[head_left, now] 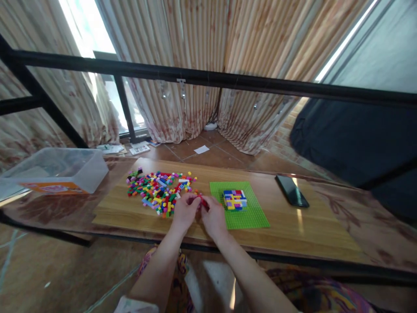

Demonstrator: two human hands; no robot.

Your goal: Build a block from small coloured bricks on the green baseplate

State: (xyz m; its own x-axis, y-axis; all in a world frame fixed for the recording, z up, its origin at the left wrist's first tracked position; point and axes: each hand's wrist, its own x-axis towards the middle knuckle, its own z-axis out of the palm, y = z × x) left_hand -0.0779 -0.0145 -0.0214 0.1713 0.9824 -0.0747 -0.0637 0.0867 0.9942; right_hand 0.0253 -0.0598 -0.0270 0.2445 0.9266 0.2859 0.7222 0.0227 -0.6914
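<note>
- Two hands are yours, close together at the lower center of the frame: your left hand [185, 212] and your right hand [213, 217].
- Both have fingertips pinched on one small red piece [202, 201] between them; its shape and long axis are too small to tell.
- One block of bricks [234, 200] sits right of your hands in the frame, on one green board [252, 219]. Your right hand is nearer to it; whether that hand touches the board, you cannot tell from here.
- The block looks nearly square, so no long axis stands out.
- One pile of loose bricks [159, 189], too many to count, spreads left of center, nearer your left hand.
- One table [124, 217] carries all this, plus one phone [292, 191] at the right.
- One plastic box [94, 171] stands at the left of the frame.
</note>
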